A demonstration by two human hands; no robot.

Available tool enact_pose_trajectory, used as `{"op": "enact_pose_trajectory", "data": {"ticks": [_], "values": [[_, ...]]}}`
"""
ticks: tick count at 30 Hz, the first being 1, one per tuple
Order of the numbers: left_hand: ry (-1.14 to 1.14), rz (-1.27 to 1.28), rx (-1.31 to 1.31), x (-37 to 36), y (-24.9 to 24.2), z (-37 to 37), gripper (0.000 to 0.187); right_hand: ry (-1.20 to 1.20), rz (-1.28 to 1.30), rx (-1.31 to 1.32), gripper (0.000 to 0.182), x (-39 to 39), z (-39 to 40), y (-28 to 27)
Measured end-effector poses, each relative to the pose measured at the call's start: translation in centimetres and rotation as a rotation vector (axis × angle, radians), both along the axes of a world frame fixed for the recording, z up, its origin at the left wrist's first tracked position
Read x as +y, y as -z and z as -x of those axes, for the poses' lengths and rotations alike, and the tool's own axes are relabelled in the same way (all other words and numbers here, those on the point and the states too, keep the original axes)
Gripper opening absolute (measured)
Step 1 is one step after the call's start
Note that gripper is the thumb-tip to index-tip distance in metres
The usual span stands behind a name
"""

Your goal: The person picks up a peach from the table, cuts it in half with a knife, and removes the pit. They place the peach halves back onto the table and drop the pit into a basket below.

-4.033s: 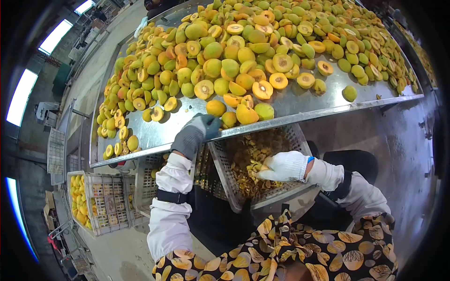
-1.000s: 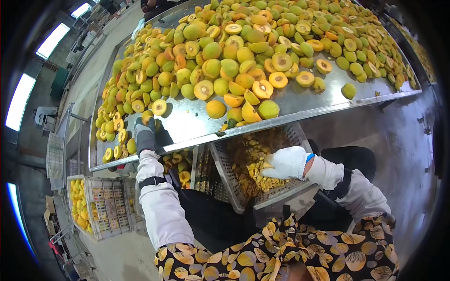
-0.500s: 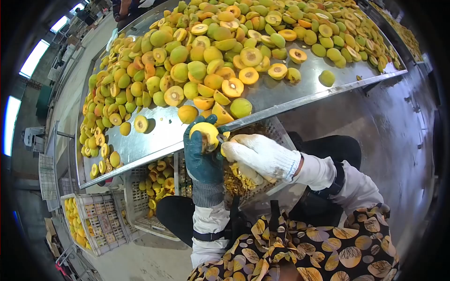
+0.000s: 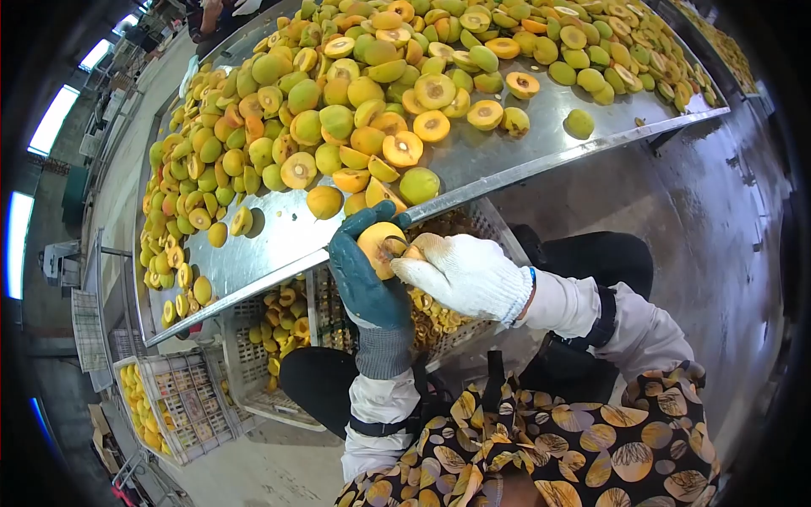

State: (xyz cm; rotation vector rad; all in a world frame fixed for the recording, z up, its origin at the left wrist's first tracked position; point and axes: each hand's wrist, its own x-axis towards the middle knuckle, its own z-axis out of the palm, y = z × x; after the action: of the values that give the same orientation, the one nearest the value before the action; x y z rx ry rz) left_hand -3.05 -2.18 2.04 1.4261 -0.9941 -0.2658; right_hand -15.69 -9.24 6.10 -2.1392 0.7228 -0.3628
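Observation:
My left hand, in a dark green glove with a grey cuff, holds a halved yellow fruit near the table's front edge, its cut face toward my right hand. In a white knitted glove, my right hand is closed, its fingertips at the fruit's centre. A small curved dark piece, perhaps a tool's tip, shows between fingertips and fruit; its handle is hidden in the glove. Just beyond my hands, green and yellow fruits, whole and halved, lie heaped on the metal table.
Below my hands stands a crate with yellowish scraps. Left of it, under the table, another crate holds fruit pieces. A further crate of yellow fruit stands at the lower left. Part of another person shows beyond the table.
The cut face of the fruit in my left hand has turned more toward my right hand. My right fingertips have moved in against its centre. The view has shifted slightly.

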Motion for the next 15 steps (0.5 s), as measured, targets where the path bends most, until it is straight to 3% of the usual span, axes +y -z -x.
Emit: {"op": "enact_pose_trajectory", "data": {"ticks": [2,4,10,15], "values": [[0.012,0.053,0.103,0.3,0.4,0.0,0.048,-0.01,-0.003,-0.047,0.046,0.2,-0.1,0.4],[0.075,0.191,0.382,0.4,0.7,0.2,0.048,-0.015,-0.014,-0.086,0.049,0.3,-0.2,0.5],[-0.081,0.18,0.369,-0.2,-1.0,1.7,0.048,-0.026,-0.046,-0.06,0.047,0.4,-0.4,0.2],[-0.215,0.028,-0.072,0.2,-1.1,1.8,0.037,-0.154,0.119,-0.132,0.045,0.3,-0.5,0.9]]}}
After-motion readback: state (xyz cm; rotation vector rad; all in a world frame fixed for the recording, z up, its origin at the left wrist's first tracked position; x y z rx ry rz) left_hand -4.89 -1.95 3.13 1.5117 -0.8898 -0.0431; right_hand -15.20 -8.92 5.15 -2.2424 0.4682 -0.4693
